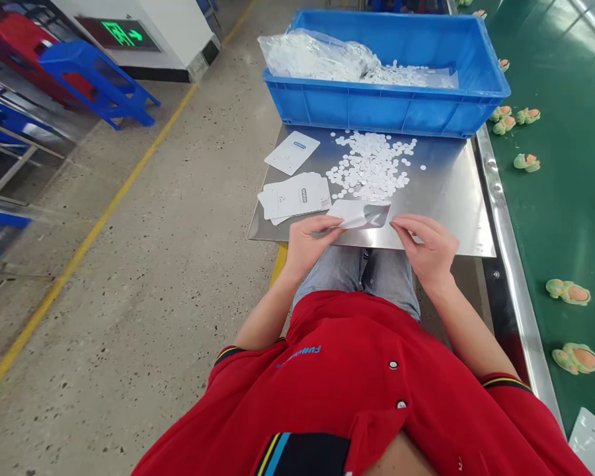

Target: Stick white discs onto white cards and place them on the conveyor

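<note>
1. White sheet point(354, 215), right up between my hands, above the metal table's point(449, 205) near edge!
2. Beyond, the blue bin point(377, 109), a plastic bag point(317, 56) inside.
3. My left hand point(310, 244) pinches the sheet's left end; my right hand point(431, 250), fingertips together, is at its right end, gripping or not, I can't tell.
4. Printed cards point(297, 196) to the left, some overlapping.
5. White discs point(369, 165) scattered between sheet and bin.
</note>
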